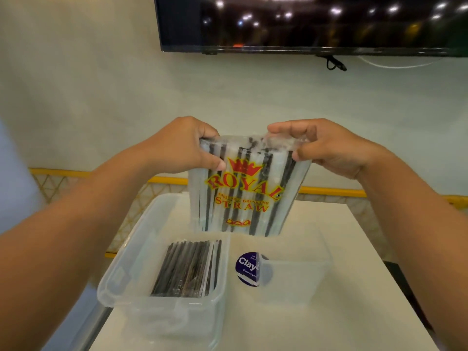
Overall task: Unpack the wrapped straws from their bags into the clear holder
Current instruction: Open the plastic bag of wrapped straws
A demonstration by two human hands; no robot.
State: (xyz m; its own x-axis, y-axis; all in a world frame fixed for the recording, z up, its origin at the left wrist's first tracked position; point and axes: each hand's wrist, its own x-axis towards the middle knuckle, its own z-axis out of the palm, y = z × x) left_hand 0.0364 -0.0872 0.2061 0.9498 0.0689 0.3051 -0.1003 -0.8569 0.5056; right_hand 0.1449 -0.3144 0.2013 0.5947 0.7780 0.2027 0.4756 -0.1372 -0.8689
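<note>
White surface [329, 325] bears the clear holder [162, 304]; left hand [184, 145] and right hand [329, 148] pinch the straw bag [243, 193] at its top: recommend parting it evenly, upright.

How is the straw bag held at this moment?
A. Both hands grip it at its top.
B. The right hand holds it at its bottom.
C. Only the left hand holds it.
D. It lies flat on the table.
A: the left hand and the right hand each grip the top edge of the bag, which hangs upright in the air.
</note>
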